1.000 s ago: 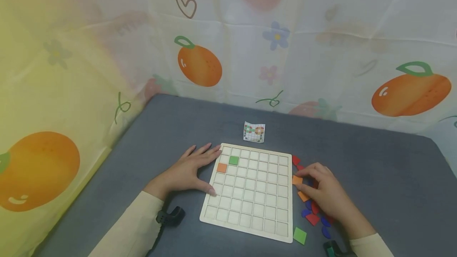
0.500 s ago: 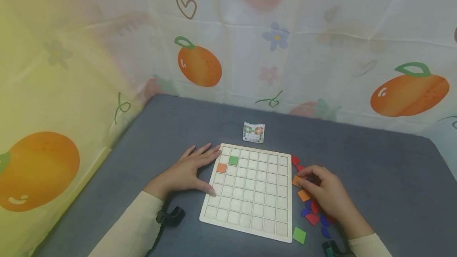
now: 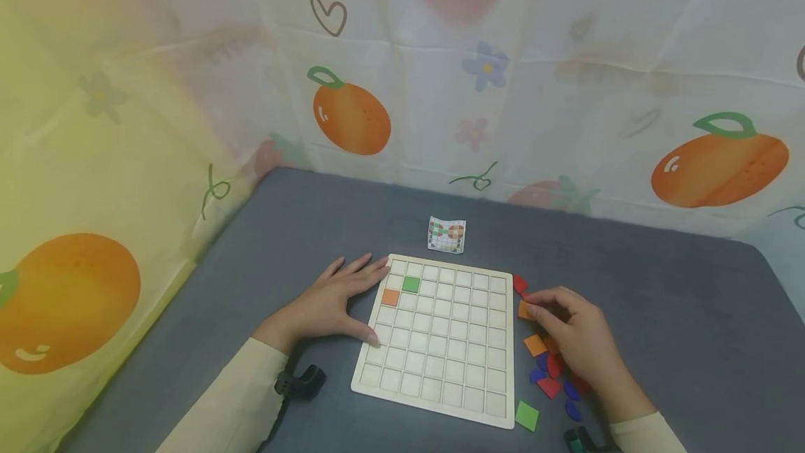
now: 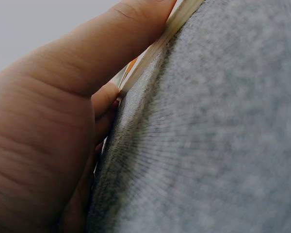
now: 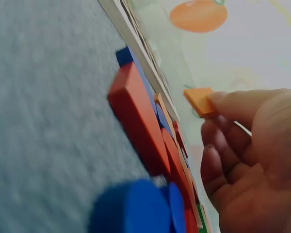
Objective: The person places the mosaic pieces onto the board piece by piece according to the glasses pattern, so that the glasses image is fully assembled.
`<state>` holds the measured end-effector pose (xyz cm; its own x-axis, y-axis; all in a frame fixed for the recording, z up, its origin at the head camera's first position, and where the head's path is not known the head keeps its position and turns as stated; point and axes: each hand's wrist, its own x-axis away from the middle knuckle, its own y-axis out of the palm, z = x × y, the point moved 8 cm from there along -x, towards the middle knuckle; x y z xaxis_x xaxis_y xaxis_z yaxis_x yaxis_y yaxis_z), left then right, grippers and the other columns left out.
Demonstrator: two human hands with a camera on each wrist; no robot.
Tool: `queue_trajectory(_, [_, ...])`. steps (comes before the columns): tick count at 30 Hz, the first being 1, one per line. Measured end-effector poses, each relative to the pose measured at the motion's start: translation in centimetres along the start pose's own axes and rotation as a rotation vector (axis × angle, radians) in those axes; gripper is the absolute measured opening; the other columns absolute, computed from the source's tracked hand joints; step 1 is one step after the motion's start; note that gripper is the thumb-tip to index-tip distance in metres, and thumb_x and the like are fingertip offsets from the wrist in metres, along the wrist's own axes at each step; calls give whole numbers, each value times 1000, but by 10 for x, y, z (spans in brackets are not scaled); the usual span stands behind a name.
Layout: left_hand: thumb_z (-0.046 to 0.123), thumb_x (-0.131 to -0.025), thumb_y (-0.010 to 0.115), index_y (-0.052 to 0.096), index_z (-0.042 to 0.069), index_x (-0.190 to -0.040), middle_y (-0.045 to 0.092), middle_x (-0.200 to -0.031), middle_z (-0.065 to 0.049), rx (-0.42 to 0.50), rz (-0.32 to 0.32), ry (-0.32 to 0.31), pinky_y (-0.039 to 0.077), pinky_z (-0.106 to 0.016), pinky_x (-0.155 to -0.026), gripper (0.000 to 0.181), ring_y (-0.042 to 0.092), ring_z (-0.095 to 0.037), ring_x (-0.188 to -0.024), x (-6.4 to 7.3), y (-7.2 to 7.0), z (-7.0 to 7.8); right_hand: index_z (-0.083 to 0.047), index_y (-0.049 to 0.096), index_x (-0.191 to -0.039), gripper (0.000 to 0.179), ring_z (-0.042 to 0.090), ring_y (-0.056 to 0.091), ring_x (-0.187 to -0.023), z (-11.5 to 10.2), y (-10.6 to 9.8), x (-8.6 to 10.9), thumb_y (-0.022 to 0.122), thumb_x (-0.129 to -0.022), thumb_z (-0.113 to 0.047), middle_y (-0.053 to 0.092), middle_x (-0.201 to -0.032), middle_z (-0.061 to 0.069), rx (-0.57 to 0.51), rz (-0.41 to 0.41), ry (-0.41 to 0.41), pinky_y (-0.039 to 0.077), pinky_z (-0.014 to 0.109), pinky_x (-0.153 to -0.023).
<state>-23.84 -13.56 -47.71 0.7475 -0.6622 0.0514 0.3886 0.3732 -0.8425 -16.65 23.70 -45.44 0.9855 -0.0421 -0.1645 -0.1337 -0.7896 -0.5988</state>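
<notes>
Head view: my right hand (image 3: 578,334) pinches an orange tile (image 3: 525,310) left of my thumb, just outside the right rim of the grid board (image 3: 434,362); no clear long axis shows. My left hand (image 3: 330,299), fingers spread, touches the opposite rim. Red pieces (image 3: 549,388) and blue pieces (image 3: 571,390) lie about my right hand.
</notes>
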Motion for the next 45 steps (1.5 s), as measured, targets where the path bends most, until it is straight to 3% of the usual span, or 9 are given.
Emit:
queue_trajectory(10, [82, -73, 85, 29, 25, -175, 21, -179, 10, -1, -1, 1, -3, -58, -128, 130, 8, -20, -165, -1, 1, -1, -10, 82, -109, 9, 13, 69, -90, -25, 15, -1, 82, -101, -13, 74, -104, 1, -156, -25, -8, 58, 24, -75])
queue_trajectory(17, [81, -72, 86, 30, 25, -174, 21, -179, 10, 8, 2, -2, -3, -58, -128, 130, 9, -21, -165, -1, 1, -1, -11, 82, -108, 8, 15, 69, -92, -44, 30, -5, 82, -100, -11, 74, -104, -2, -202, -56, -85, 56, 25, -81])
queue_trajectory(23, [81, -72, 86, 29, 25, -174, 21, -178, 10, 4, 2, -1, -3, -58, -128, 130, 9, -20, -165, 0, 1, -1, -12, 82, -108, 8, 16, 70, -91, -59, 48, -9, 82, -100, -11, 75, -104, -4, -240, -95, -83, 57, 29, -83])
queue_trajectory(36, [83, -71, 85, 30, 25, -174, 21, -178, 12, -5, 1, -7, -2, -59, -128, 130, 9, -19, -165, -2, 2, -3, -14, 82, -109, 9, 16, 67, -90, -83, 71, -20, 81, -101, -12, 75, -106, -5, -238, -145, -58, 57, 32, -82])
queue_trajectory(45, [83, -71, 85, 30, 26, -174, 21, -178, 13, -14, -3, -26, -2, -59, -128, 130, 8, -19, -165, -2, 2, -2, -15, 82, -109, 10, 17, 63, -87, -86, 91, -28, 80, -101, -10, 75, -103, -6, -205, -177, -7, 54, 36, -80])
